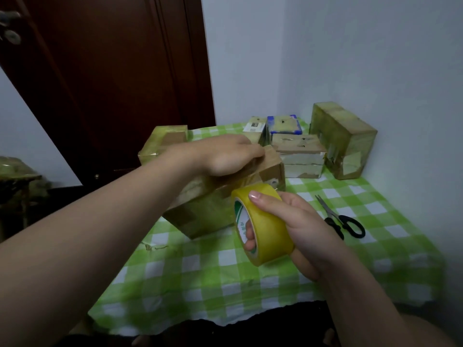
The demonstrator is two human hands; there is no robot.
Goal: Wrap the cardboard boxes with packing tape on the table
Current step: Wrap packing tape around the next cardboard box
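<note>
Green-checked bench (250,284) in pale-walled corner, wrapped boxes (343,139) at back. Cardboard box (208,211) mid-bench; left hand (230,156) pressed flat on its top, gripping nothing. Right hand (295,221) grips tape roll (263,221) at box's near corner, fingers through core. Step: running tape round box. Next likely: keep strip taut, then cut with scissors (343,221) lying nearby.

A big box (205,209) is sitting in the middle of the desk (200,276). The tape roll (268,234) is hanging just before it. Scissors (337,219) are lying to the right. Smaller boxes (298,149) are standing behind.
</note>
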